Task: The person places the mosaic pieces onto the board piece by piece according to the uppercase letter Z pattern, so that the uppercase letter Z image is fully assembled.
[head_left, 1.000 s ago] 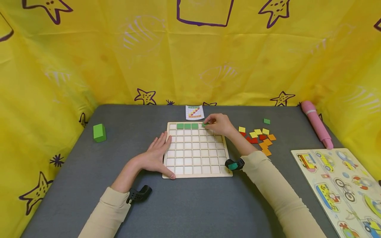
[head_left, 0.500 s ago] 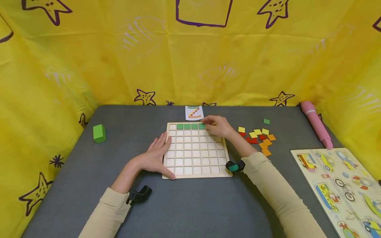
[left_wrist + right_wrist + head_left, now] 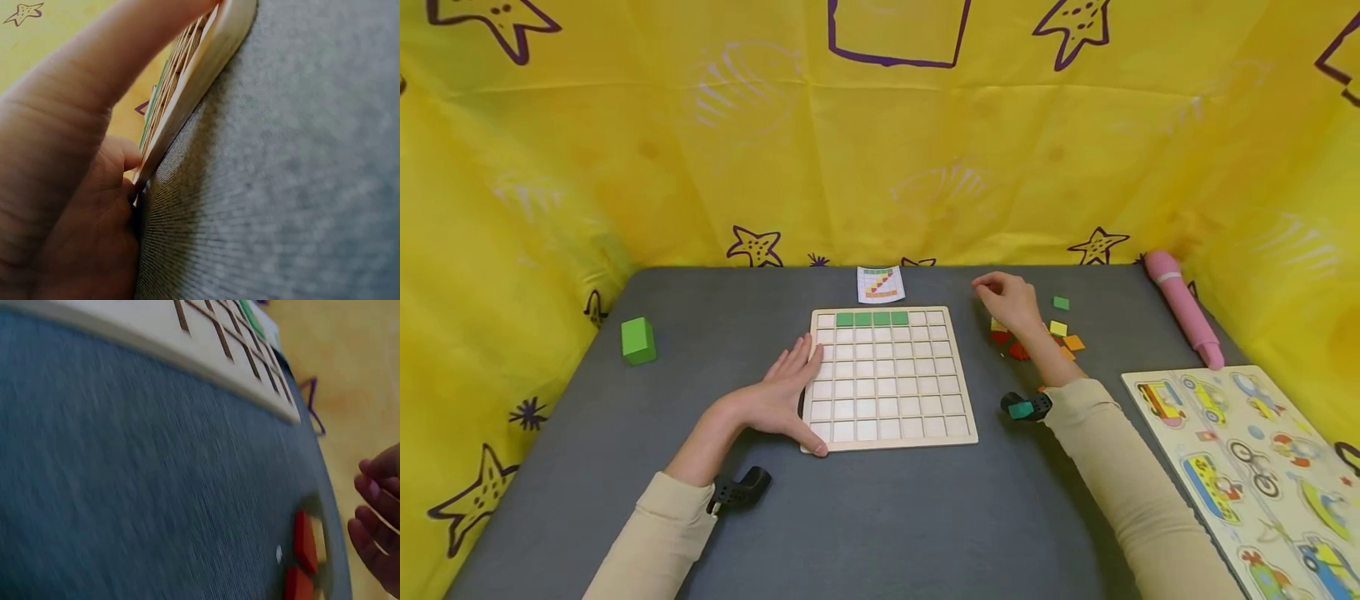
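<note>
four green tiles (image 3: pixel 881 318) sit side by side in top row of wooden grid board (image 3: pixel 886 388), on grey table (image 3: pixel 895 517). we see left hand (image 3: pixel 778 400), fingers spread, touching board's left edge. right hand (image 3: pixel 1011 304) hovers near loose coloured tiles (image 3: pixel 1058 328), fingers loosely bent, slightly parted. patterned card (image 3: pixel 881 286) lies beyond board.

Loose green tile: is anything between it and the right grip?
Nothing visible: in the head view, only table shows between the right grip and the green tile; a yellow tile lies below that line.
</note>
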### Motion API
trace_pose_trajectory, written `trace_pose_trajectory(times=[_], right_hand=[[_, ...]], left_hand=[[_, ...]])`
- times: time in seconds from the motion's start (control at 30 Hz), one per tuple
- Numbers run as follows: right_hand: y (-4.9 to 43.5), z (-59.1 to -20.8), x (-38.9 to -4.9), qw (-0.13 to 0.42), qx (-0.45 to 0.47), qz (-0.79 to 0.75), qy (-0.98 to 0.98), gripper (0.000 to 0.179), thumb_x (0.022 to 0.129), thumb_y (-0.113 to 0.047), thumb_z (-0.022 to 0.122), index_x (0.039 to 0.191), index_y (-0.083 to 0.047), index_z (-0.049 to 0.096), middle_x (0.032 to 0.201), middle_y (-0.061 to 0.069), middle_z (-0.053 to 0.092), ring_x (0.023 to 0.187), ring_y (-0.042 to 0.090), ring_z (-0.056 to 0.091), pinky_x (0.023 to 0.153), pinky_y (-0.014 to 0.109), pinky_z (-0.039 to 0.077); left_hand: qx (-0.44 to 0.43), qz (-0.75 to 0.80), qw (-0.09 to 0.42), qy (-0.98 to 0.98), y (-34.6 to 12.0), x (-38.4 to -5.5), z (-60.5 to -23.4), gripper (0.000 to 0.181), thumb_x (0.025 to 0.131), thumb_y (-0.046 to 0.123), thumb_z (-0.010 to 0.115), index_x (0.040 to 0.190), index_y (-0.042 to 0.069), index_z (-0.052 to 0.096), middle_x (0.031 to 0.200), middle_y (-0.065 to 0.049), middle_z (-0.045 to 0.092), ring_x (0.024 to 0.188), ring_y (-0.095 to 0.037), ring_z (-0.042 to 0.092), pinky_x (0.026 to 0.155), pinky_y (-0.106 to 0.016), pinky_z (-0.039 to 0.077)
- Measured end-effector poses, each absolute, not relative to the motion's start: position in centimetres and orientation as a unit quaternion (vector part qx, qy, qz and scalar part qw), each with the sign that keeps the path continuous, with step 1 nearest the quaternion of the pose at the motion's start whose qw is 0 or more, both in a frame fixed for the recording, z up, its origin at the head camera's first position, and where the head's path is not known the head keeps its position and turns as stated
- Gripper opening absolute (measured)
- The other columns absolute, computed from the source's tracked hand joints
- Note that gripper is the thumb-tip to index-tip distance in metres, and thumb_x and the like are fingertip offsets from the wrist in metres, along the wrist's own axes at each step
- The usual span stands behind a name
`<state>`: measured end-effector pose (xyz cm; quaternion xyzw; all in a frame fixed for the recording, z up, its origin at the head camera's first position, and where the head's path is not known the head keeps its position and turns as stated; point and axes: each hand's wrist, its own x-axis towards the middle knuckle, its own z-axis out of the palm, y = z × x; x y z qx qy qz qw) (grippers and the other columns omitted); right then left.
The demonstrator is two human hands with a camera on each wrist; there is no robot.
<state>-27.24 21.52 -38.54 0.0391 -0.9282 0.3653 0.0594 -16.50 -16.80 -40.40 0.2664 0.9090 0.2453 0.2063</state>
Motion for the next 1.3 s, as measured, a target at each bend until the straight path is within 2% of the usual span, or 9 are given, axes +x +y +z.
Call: trace_pose_trajectory(times=[0.1,0.2,0.3,0.37,0.47,0.67,0.93,1.13,1.3], right_hand=[[23.6,-38.4,-27.4,0.069,-0.002,0.339,-0.938,0.027,0.098,-0.017,0.053,0.114,-0.001,0.069,0.113,0.021,0.065,0.102,0.038,0.056,0.088,0.048,0.044],[25.5,-38.3,-27.4,0.069,-0.040,0.317,-0.945,0.032,0.095,-0.010,0.049,0.120,0.002,0.065,0.127,0.030,0.053,0.119,0.048,0.044,0.096,0.054,0.038],[27.2,-38.3,-27.2,0.059,-0.071,0.297,-0.950,0.044,0.088,-0.004,0.044,0.129,0.005,0.058,0.138,0.036,0.039,0.129,0.055,0.027,0.099,0.057,0.033],[28.1,-38.4,-27.0,0.044,-0.086,0.292,-0.952,0.050,0.085,-0.002,0.043,0.134,0.007,0.052,0.140,0.037,0.034,0.130,0.057,0.022,0.101,0.058,0.032],[29.0,-38.6,-26.8,0.024,-0.099,0.294,-0.950,0.052,0.085,-0.002,0.044,0.136,0.008,0.049,0.137,0.038,0.037,0.128,0.057,0.025,0.101,0.057,0.033],[29.3,-39.1,-26.6,0.018,-0.097,0.320,-0.942,0.043,0.091,-0.002,0.048,0.132,0.008,0.053,0.129,0.031,0.050,0.120,0.048,0.039,0.095,0.051,0.039],[28.8,-39.0,-26.8,0.025,-0.087,0.315,-0.945,0.039,0.093,-0.008,0.059,0.129,0.008,0.055,0.126,0.030,0.055,0.120,0.047,0.041,0.098,0.053,0.039],[26.7,-38.3,-26.6,0.014,-0.052,0.357,-0.933,0.039,0.095,-0.014,0.061,0.130,0.004,0.057,0.127,0.027,0.057,0.122,0.045,0.042,0.095,0.053,0.042],[23.3,-37.8,-26.6,-0.016,-0.008,0.389,-0.921,0.036,0.094,-0.022,0.065,0.124,-0.002,0.062,0.122,0.021,0.062,0.113,0.038,0.052,0.091,0.049,0.045]], left_hand=[[0.260,0.243,0.203,0.912,-16.9,-16.5,-40.5,0.148,0.056,0.067,0.084,0.155,0.002,-0.006,0.158,-0.017,-0.022,0.146,-0.030,-0.018,0.116,-0.050,-0.004],[0.260,0.246,0.195,0.913,-16.9,-16.4,-40.7,0.148,0.056,0.068,0.083,0.155,0.003,-0.005,0.159,-0.017,-0.020,0.146,-0.030,-0.016,0.116,-0.051,-0.003],[0.261,0.248,0.188,0.914,-16.9,-16.4,-40.9,0.148,0.055,0.070,0.083,0.156,0.004,-0.003,0.160,-0.016,-0.019,0.147,-0.029,-0.015,0.116,-0.052,-0.002],[0.262,0.248,0.185,0.914,-16.9,-16.4,-40.9,0.148,0.054,0.070,0.083,0.156,0.004,-0.003,0.160,-0.017,-0.018,0.147,-0.029,-0.015,0.116,-0.052,-0.001],[0.264,0.245,0.184,0.915,-16.9,-16.3,-40.9,0.148,0.054,0.071,0.082,0.156,0.004,-0.002,0.160,-0.017,-0.018,0.147,-0.029,-0.014,0.116,-0.051,-0.001],[0.265,0.243,0.184,0.915,-16.9,-16.2,-40.8,0.148,0.054,0.070,0.083,0.156,0.004,-0.002,0.160,-0.017,-0.018,0.147,-0.030,-0.015,0.116,-0.052,-0.001],[0.269,0.241,0.183,0.914,-16.9,-16.2,-40.7,0.148,0.055,0.069,0.083,0.156,0.003,-0.003,0.159,-0.018,-0.019,0.146,-0.029,-0.016,0.116,-0.051,-0.001],[0.269,0.244,0.182,0.914,-17.0,-16.3,-40.6,0.147,0.056,0.067,0.084,0.155,0.002,-0.002,0.159,-0.019,-0.019,0.146,-0.031,-0.015,0.116,-0.051,-0.002],[0.269,0.247,0.178,0.914,-17.0,-16.3,-40.8,0.146,0.057,0.065,0.085,0.155,0.001,-0.001,0.159,-0.020,-0.017,0.147,-0.032,-0.014,0.115,-0.052,-0.002]])
